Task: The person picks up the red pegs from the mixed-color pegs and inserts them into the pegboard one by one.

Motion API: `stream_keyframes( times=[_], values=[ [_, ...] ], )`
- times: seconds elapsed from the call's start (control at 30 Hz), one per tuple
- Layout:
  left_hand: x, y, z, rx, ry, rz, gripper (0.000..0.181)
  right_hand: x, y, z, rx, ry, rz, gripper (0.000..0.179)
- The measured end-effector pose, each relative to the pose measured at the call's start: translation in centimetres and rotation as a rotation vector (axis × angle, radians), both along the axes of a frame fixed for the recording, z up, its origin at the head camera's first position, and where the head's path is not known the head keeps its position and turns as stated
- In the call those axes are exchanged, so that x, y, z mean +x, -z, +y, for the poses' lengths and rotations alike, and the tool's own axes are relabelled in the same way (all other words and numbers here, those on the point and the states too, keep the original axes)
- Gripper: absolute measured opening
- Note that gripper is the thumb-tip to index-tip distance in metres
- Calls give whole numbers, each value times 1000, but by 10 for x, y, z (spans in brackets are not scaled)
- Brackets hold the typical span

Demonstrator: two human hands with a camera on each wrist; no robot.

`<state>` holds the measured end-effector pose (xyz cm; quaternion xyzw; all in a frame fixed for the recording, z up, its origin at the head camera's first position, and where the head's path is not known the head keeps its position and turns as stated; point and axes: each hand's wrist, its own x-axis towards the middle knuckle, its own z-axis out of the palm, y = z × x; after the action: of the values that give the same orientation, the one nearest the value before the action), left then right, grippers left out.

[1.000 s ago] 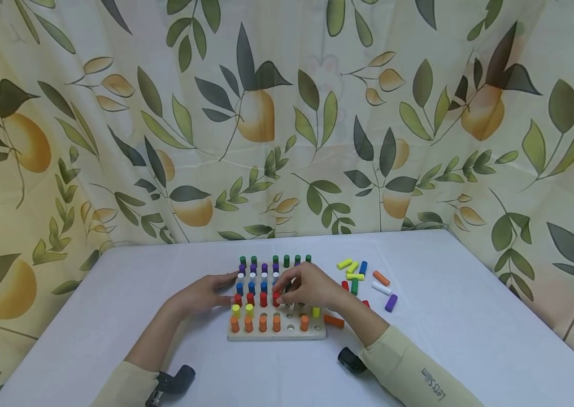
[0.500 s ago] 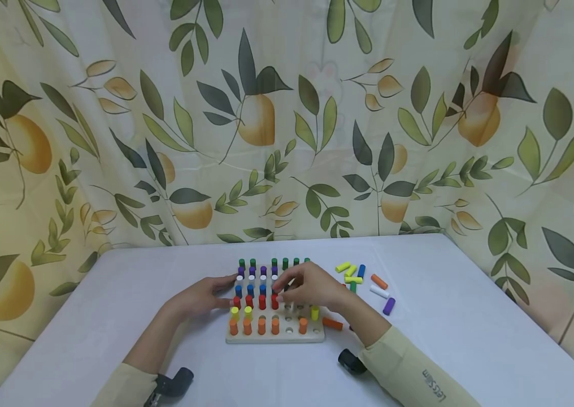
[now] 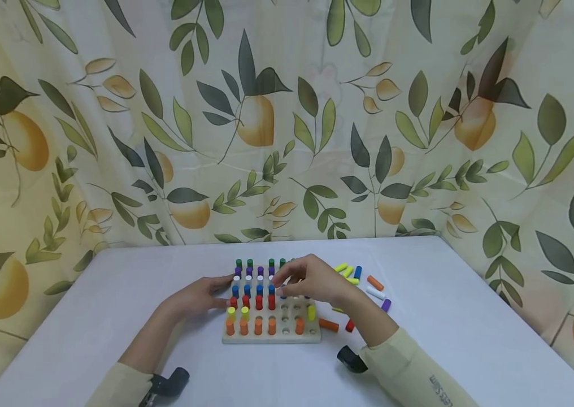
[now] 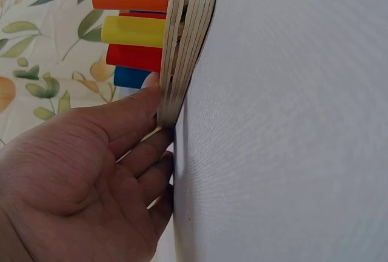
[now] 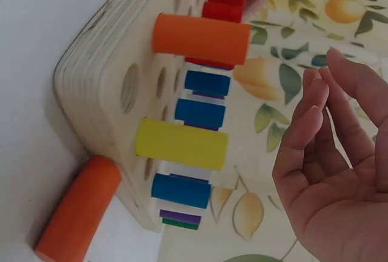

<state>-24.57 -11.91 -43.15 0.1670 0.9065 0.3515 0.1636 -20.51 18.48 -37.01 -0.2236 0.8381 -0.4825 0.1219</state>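
A wooden pegboard (image 3: 287, 339) stands in front of me with rows of coloured pegs upright in its holes. My left hand (image 3: 198, 298) rests against the board's left side, thumb and fingers spread along the edge. In the left wrist view that hand's fingertips meet the layered wooden edge (image 4: 182, 50), the thumb beside a blue peg (image 4: 128, 77). My right hand (image 3: 312, 280) hovers over the board's right half, nothing between its thumb and fingers in the right wrist view. Just left of and below its fingertips stands a red peg (image 3: 272, 302), the last in the red row.
Loose pegs lie right of the board, among them an orange peg (image 3: 329, 324), a white peg (image 3: 375, 293), a purple peg (image 3: 386, 305) and several yellow ones (image 3: 340, 267). A patterned curtain (image 3: 287, 141) hangs behind the white-covered table (image 3: 190, 345).
My right hand, whose fingertips were at the red peg, has let go and lifted slightly up and away. The red peg stays upright in its row. My left hand keeps its place.
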Motion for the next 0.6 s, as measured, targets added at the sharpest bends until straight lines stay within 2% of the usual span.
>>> stream_keyframes(
  times=[0.23,0.4,0.6],
  values=[
    [1,1,-2,16,-2,-9,69,14,-10,-3,15,-16,6,13],
    [3,1,-2,21,-1,-12,68,18,-12,0,20,-41,29,14],
    [2,0,-1,18,-7,-4,69,14,-7,15,55,20,60,15]
  ],
)
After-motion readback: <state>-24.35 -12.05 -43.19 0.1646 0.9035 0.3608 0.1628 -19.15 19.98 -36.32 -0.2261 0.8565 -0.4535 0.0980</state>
